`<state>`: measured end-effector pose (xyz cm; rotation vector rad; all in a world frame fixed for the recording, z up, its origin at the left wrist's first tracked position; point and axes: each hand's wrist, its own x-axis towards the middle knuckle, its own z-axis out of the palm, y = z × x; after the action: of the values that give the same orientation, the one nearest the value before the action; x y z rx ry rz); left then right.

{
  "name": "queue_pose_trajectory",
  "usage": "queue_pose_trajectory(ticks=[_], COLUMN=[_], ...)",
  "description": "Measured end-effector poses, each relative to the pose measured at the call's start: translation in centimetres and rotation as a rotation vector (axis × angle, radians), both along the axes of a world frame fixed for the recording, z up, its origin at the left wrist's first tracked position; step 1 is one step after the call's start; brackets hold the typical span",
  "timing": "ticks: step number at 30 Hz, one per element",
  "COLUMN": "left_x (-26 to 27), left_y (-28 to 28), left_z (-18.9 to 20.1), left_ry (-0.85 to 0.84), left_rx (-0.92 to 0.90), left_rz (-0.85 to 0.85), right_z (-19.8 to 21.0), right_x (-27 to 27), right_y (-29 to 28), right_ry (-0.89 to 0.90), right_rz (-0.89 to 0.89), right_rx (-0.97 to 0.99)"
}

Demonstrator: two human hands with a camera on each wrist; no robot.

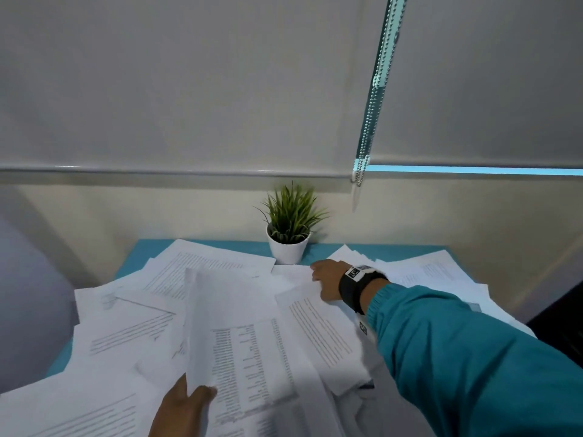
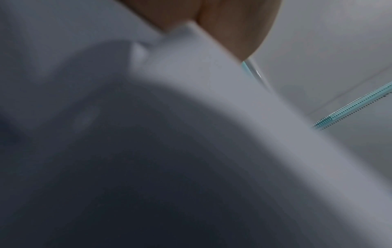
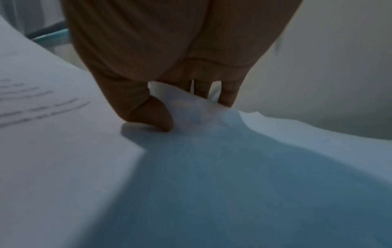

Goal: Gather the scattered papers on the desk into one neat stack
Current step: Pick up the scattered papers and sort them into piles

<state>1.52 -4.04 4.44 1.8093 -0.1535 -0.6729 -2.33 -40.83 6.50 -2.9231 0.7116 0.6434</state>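
Loose white printed papers (image 1: 239, 310) cover nearly the whole teal tabletop (image 1: 138, 250), overhanging its near and right edges; bare teal shows only along the far strip. The left hand (image 1: 183, 408) pinches a lifted sheet (image 1: 205, 326). The right hand (image 1: 328, 279) lies by the white potted plant (image 1: 288, 244); its wrist view shows thumb and fingers (image 3: 230, 94) pinching a sheet's edge (image 3: 191, 107). Grey roller blinds (image 1: 189, 89) hang behind.
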Motion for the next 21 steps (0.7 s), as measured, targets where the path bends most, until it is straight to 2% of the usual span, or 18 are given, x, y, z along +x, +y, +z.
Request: queue_pose_trajectory(ticks=[3,6,10,13,15,17,21], left_x=[-0.1,-0.1,-0.3,-0.6,-0.6,-0.6,-0.9], left_y=[0.0,0.0,0.0,0.2,0.5,0.8,0.7], left_z=[0.3,0.3,0.6,0.6,0.0,-0.4,0.0], left_ry=[0.022,0.024,-0.026,-0.010,0.019,0.044,0.070], left_rx=[-0.007,0.021,-0.007,-0.073,-0.132,-0.153,-0.222], left_rz=[0.014,0.003,-0.016,-0.002,0.001,-0.013,-0.031], right_z=[-0.2,0.8,2.8,5.5,8.0,10.7,16.7], right_x=[0.1,-0.5,-2.8,-5.4,-7.4,-9.7,-14.8], right_y=[0.0,0.2,0.3,0.5,0.7,0.7,1.3], right_ry=[-0.029,-0.060,-0.130,-0.166,-0.222,-0.332,-0.695], right_rz=[0.053,0.164,0.290,0.289,0.229,0.092,-0.177], right_rx=[-0.038,-0.158,-0.356,-0.367,-0.318,-0.231,-0.100])
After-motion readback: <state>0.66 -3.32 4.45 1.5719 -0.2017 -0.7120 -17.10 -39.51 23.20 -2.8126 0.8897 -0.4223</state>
